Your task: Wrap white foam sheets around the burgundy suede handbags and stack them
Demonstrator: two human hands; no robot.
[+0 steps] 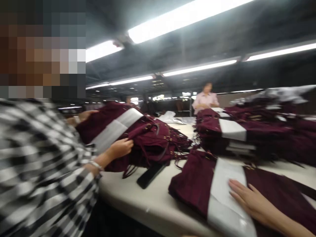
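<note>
My right hand (247, 199) lies flat, fingers stretched out, on a white band (219, 184) across a folded maroon garment (195, 181). It looks like cloth with a drawstring and small metal fittings. This garment rests near the table's front edge, at the lower right. At the bottom edge of the picture only a blurred, skin-coloured sliver shows, perhaps my left hand; its fingers are hidden.
To the left a co-worker in a checked shirt (44, 158) handles maroon garments (153, 138) with a white band. A black phone (149, 176) lies on the pale table (128, 194). Banded garment stacks (207, 128) stand behind. Another person (206, 98) is farther back.
</note>
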